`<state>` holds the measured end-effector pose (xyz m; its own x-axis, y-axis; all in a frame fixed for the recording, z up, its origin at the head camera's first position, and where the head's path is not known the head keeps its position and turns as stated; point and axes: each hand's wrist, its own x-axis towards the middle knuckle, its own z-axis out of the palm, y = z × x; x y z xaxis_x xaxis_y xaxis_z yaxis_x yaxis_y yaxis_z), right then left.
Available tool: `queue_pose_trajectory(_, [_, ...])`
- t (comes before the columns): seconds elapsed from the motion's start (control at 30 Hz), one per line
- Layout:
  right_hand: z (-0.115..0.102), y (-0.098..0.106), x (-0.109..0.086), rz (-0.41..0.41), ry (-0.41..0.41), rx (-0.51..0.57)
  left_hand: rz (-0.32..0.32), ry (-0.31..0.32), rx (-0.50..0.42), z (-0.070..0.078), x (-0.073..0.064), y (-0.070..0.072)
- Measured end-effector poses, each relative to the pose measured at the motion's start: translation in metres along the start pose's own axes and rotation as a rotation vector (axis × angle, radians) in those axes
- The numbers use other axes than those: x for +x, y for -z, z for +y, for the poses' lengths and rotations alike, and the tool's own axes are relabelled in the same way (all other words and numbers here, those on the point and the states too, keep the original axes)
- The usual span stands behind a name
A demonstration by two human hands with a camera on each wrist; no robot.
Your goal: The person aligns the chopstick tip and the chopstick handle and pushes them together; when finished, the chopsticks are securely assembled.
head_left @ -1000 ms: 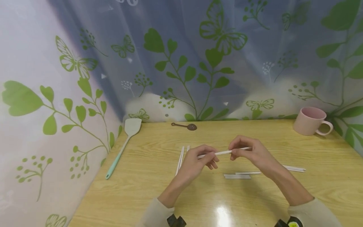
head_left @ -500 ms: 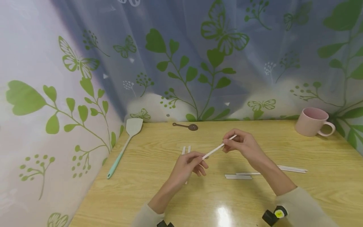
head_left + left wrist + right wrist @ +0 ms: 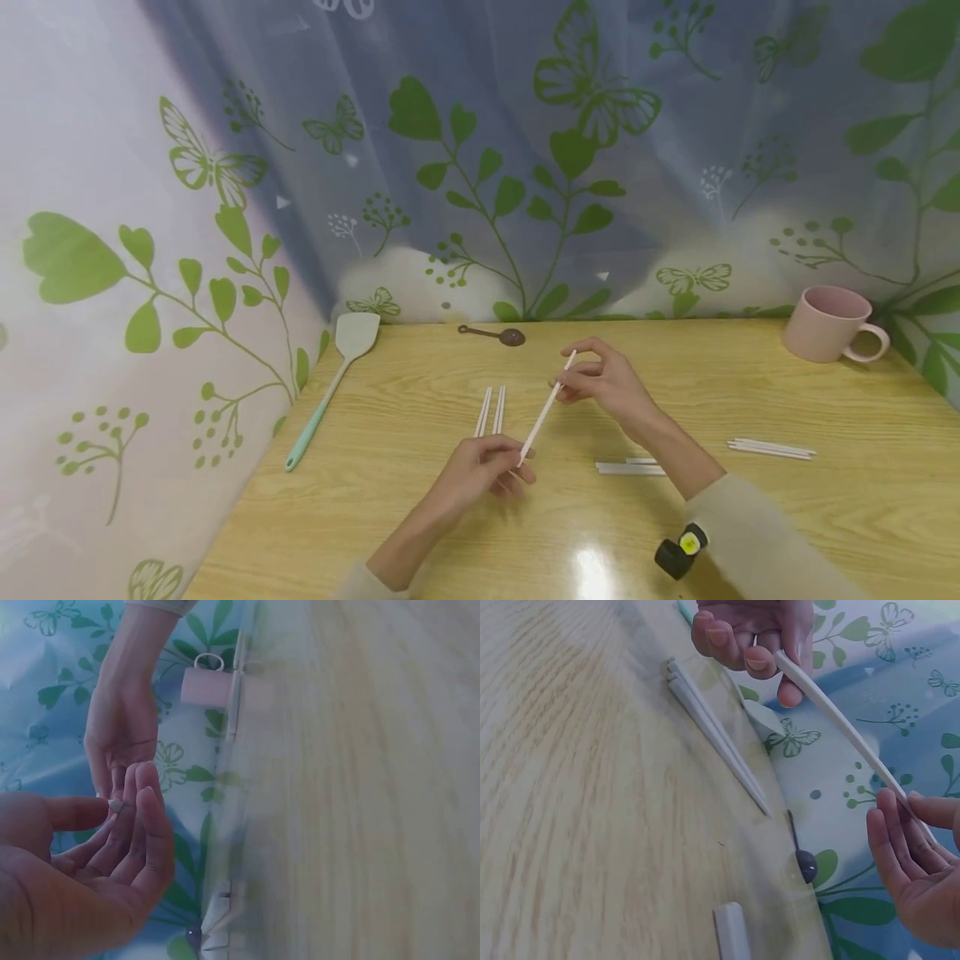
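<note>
A white chopstick point(image 3: 543, 414) slants between my two hands, above the table. My left hand point(image 3: 480, 471) pinches its near, thicker end between thumb and fingers. The far, thinner part is held in the fingertips of my right hand point(image 3: 603, 383). From the right wrist view, the whole length of the chopstick point(image 3: 840, 724) shows, running from one hand to the other. Just beyond my left hand lie two pairs of white chopsticks point(image 3: 483, 412), side by side and pointing away, their near ends hidden by the hand. Under my right forearm lie more white chopsticks point(image 3: 626, 469), partly covered.
Further right is another small bunch of white chopsticks point(image 3: 771, 449). A pink mug point(image 3: 825, 325) stands at the back right. A brown spoon point(image 3: 495, 335) lies along the back edge, and a spatula point(image 3: 330, 392) with a green handle at the left. Patterned cloth hangs behind the table.
Both hands have moved left, the left one also closer to me. The chopstick between them has swung from nearly level to steeply slanted, uncovering the bunch on the right.
</note>
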<state>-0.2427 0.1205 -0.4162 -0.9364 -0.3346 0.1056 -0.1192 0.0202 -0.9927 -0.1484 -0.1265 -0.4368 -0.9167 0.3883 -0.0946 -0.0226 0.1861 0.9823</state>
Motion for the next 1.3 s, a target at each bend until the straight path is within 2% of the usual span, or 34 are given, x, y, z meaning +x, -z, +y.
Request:
queue_pose_trajectory(0.2, [0.017,-0.014,0.01,-0.022,-0.028,-0.022,-0.005,0.05,0.015,-0.009,-0.006,-0.001])
queue_pose_trajectory(0.4, [0.031,-0.031,0.019,-0.057,-0.052,0.0,-0.02,0.081,-0.031,-0.018,-0.012,-0.002])
queue_pose_trajectory(0.53, [0.039,-0.041,0.023,-0.066,-0.092,-0.004,0.007,0.118,-0.056,-0.02,-0.014,0.0])
queue_pose_trajectory(0.77, [0.047,-0.05,0.03,-0.076,-0.138,-0.036,0.04,0.173,-0.026,-0.021,-0.018,0.003])
queue_pose_trajectory(1.0, [0.052,-0.053,0.037,-0.056,-0.147,-0.044,0.059,0.173,0.006,-0.018,-0.019,0.002])
queue_pose_trajectory(1.3, [0.053,-0.052,0.037,-0.052,-0.167,-0.139,0.047,0.177,0.038,-0.016,-0.02,0.002])
